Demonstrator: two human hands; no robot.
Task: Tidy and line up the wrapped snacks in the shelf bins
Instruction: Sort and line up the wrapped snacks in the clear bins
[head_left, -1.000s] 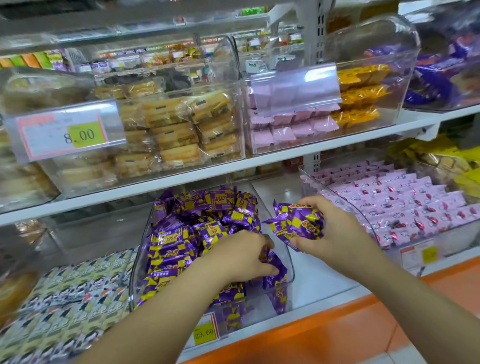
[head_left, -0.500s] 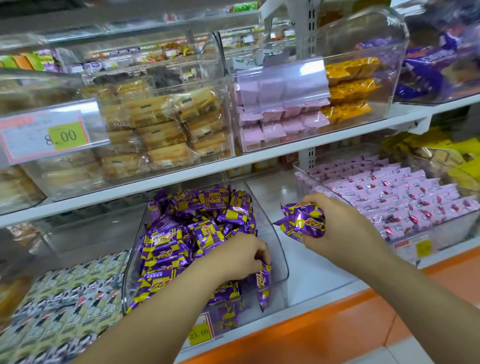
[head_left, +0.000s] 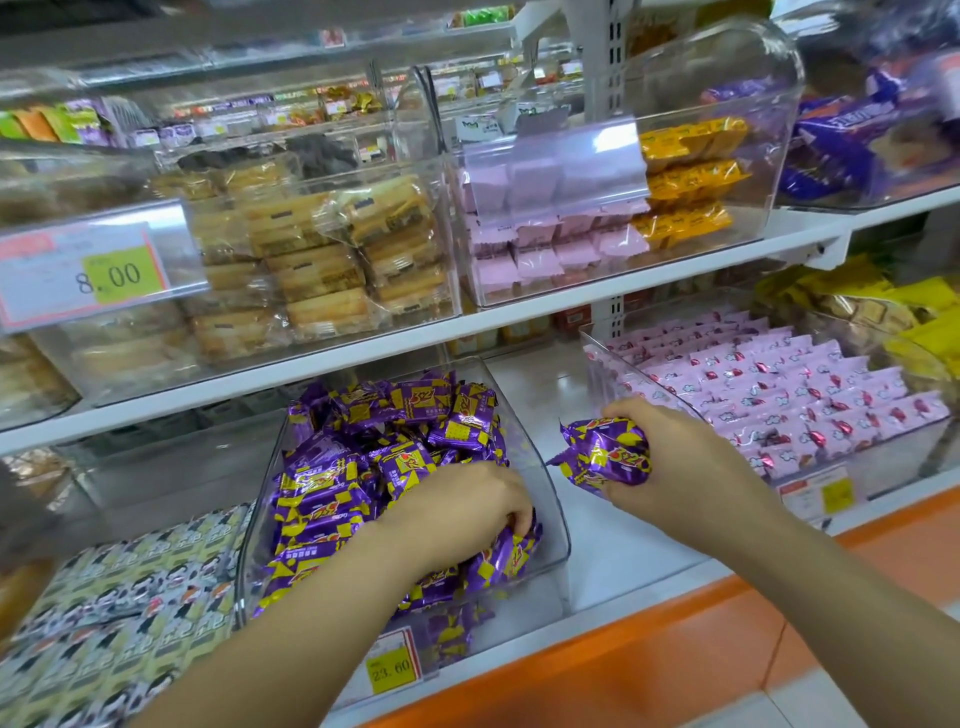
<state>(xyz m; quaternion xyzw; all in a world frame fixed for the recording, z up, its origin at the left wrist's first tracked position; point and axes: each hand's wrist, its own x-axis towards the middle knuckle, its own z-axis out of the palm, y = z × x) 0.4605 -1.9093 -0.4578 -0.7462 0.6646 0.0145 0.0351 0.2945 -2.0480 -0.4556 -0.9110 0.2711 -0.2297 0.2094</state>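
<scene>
A clear plastic bin (head_left: 551, 499) on the lower shelf holds a loose heap of purple-and-yellow wrapped snacks (head_left: 363, 457). My left hand (head_left: 467, 509) is inside the bin near its front right corner, fingers curled round a purple snack (head_left: 511, 558). My right hand (head_left: 680, 467) hovers just right of the bin, above the white shelf, and grips a small bunch of the same purple snacks (head_left: 605, 457).
A bin of pink wrapped snacks (head_left: 779, 384) in rows stands to the right. A bin of black-and-white packs (head_left: 114, 613) lies to the left. The upper shelf (head_left: 571, 306) carries bins of biscuits (head_left: 311, 260), pink and yellow packs. An orange ledge (head_left: 675, 660) runs along the front.
My left hand has dug deeper toward the bin's front right corner and taken hold of a snack. My right hand with its bunch has stayed beside the bin, shifting slightly lower.
</scene>
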